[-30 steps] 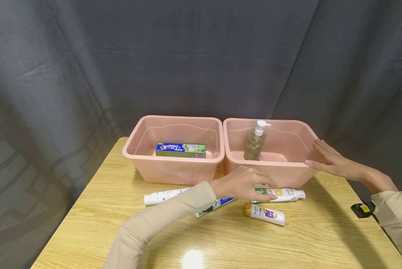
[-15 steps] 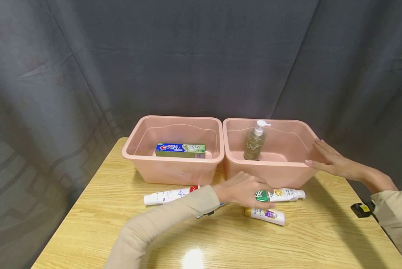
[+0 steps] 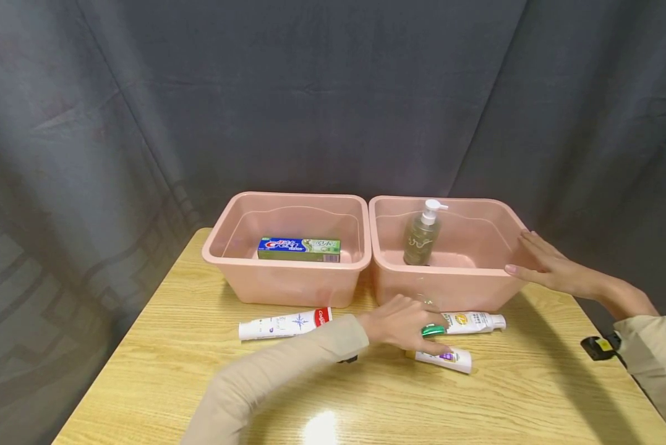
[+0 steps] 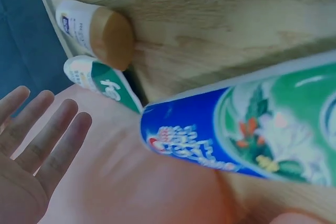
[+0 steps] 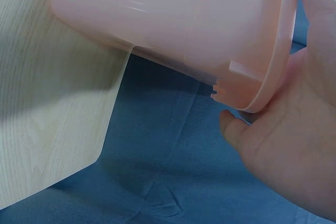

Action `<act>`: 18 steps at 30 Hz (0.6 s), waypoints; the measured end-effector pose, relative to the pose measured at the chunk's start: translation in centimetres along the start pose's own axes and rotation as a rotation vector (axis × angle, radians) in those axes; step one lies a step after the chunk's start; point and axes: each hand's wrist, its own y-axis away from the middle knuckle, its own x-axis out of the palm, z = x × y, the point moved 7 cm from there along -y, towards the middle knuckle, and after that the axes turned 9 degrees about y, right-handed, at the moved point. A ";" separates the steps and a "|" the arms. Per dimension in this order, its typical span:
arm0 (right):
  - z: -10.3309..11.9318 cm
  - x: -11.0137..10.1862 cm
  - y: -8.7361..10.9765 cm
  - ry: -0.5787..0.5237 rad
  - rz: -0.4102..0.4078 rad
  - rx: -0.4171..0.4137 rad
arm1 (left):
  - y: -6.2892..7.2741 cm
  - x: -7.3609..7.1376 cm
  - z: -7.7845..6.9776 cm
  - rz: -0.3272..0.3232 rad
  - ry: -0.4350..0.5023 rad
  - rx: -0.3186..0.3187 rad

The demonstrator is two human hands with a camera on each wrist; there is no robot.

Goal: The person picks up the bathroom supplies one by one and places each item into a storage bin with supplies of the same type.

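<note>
In the head view my left hand (image 3: 402, 324) hovers over the tubes before the right bin, fingers apart and slightly bent. The left wrist view shows its fingers extended, touching nothing visible. Under it lie a green-and-white toothpaste tube (image 3: 472, 322) and a small white bottle (image 3: 449, 358) with a gold cap (image 4: 113, 38). A blue-and-green toothpaste tube (image 4: 236, 124) is close by, hidden under the sleeve in the head view. My right hand (image 3: 566, 275) rests on the front right corner of the right pink bin (image 3: 438, 287), thumb on the front rim, fingers along the side.
A white Colgate toothpaste tube (image 3: 282, 323) lies before the left pink bin (image 3: 288, 281), which holds a Crest toothpaste box (image 3: 299, 249). In the right bin stands a pump bottle (image 3: 422, 238). The table edge (image 5: 113, 114) runs beneath the right bin.
My left hand has moved slightly towards me and lower, now covering the white bottle's cap and the blue-and-green tube. More of the Colgate tube shows. My right hand stays on the bin.
</note>
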 end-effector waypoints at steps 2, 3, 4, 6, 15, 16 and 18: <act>0.0 0.0 0.0 -0.004 0.002 -0.001 | 0.0 0.4 0.2 0.006 0.008 -0.012; 0.0 0.0 0.0 -0.007 0.004 0.000 | 0.0 0.6 0.3 0.014 0.010 -0.022; 0.0 0.0 0.0 -0.012 0.006 0.000 | 0.0 0.9 0.4 0.022 0.006 -0.032; 0.0 0.0 0.0 -0.018 0.010 0.001 | 0.1 1.5 0.7 0.047 -0.003 -0.057; -0.4 0.1 -0.2 -0.017 0.021 0.011 | 0.3 3.7 1.3 0.140 -0.018 -0.145; -0.4 0.0 -0.2 -0.019 0.022 0.009 | 0.3 3.8 1.3 0.140 -0.023 -0.143; -0.4 0.0 -0.2 -0.023 0.021 0.008 | 0.3 3.9 1.3 0.137 -0.029 -0.138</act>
